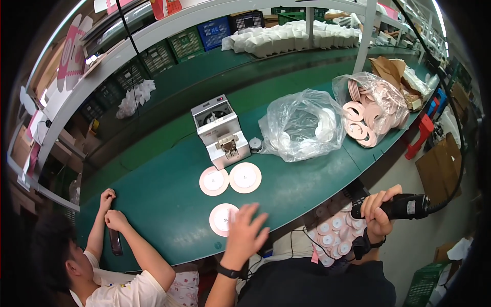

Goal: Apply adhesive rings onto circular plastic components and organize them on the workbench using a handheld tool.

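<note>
My left hand [246, 233] is over the near edge of the green table, its fingers spread and slightly blurred. It partly covers a round pink-rimmed disc with a white centre [219, 220]; whether it touches the disc I cannot tell. Two similar discs, a left one [214, 180] and a right one [245, 177], lie side by side farther back. My right hand [378, 209] is closed round a black electric screwdriver [409, 206], held off the table's front edge with its thin bit pointing left. A cord runs from its rear end up the right side.
Behind the discs stands a silver screw feeder [220, 130]. Clear plastic bags hold white parts [302, 125] and pink rings [371, 110]. Several finished-looking discs [335, 230] fill a container below the table edge. At left, a co-worker's forearms [138, 245] rest on the table.
</note>
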A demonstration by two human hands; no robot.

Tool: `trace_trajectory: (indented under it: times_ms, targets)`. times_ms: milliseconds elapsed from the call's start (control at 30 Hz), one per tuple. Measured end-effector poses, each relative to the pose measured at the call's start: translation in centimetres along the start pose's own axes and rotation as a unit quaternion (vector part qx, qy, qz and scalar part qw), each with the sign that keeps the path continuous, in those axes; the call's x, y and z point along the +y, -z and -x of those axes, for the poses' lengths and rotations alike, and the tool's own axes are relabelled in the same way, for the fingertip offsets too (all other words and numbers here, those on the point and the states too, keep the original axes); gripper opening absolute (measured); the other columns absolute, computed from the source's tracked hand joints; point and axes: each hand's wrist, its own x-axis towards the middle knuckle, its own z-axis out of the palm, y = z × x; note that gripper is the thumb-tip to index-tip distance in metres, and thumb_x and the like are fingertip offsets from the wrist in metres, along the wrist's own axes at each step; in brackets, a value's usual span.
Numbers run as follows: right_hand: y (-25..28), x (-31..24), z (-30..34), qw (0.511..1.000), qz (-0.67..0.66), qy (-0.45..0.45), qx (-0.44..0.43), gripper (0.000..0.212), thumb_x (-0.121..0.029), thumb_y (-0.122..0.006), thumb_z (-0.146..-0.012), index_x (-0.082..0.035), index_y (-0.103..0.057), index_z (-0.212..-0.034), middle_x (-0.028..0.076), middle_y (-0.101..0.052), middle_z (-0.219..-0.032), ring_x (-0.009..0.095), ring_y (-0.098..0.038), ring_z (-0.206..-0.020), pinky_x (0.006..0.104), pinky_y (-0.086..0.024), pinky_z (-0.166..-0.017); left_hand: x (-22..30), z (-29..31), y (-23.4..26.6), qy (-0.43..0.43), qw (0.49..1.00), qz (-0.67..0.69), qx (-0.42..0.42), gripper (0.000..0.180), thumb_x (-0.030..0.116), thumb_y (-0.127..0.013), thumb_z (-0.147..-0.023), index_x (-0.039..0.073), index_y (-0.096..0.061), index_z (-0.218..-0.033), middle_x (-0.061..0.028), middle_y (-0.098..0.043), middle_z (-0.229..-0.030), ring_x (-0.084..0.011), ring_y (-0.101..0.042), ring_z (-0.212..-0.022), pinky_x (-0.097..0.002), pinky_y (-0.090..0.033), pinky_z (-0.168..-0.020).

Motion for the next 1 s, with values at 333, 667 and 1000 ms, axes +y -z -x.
trace_trajectory:
  times_ms: [333,667,1000]
  targets:
    - [-1.9,5.2,-0.6,0.992,-0.053,-0.103,-0.043,0.039,0.005,-0.073,-0.087,-0.005,-0.043,-0.11,0.007,-0.055,-0.068,0.016,-0.055,-0.054,0.0335,-0.052,-0.056,-3.0,4.9,0.2,0.233,0.964,-0.083,0.101,0.067,0.038,-0.083,-0.085,0.013,-0.062,-0.143,-0.0211,-0.046,-0.157,-0.0464,-0.041,-0.146,-0.0666,-0.024,-0.122]
    - [-16.0,13.1,-12.6,0.959,-0.153,-0.1,-0.218,0.038,0.008,-0.065,-0.093,-0.009,-0.04,-0.115,0.005,-0.052,-0.07,0.016,-0.054,-0.053,0.0327,-0.049,-0.053,-2.7,3.0,-0.1,0.138,0.988,-0.052,0.047,0.077,0.047,-0.083,-0.084,0.016,-0.058,-0.149,-0.0185,-0.046,-0.159,-0.0413,-0.044,-0.146,-0.0651,-0.024,-0.122]
    - [-24.5,25.1,-16.0,0.953,-0.094,-0.146,-0.249,0.028,0.002,-0.079,-0.089,-0.002,-0.058,-0.107,0.001,-0.061,-0.074,0.009,-0.059,-0.055,0.0262,-0.046,-0.049,-2.8,2.8,-0.3,0.159,0.984,-0.023,0.078,0.087,0.047,-0.086,-0.08,0.004,-0.055,-0.148,-0.0134,-0.056,-0.154,-0.0348,-0.048,-0.143,-0.0573,-0.024,-0.125]
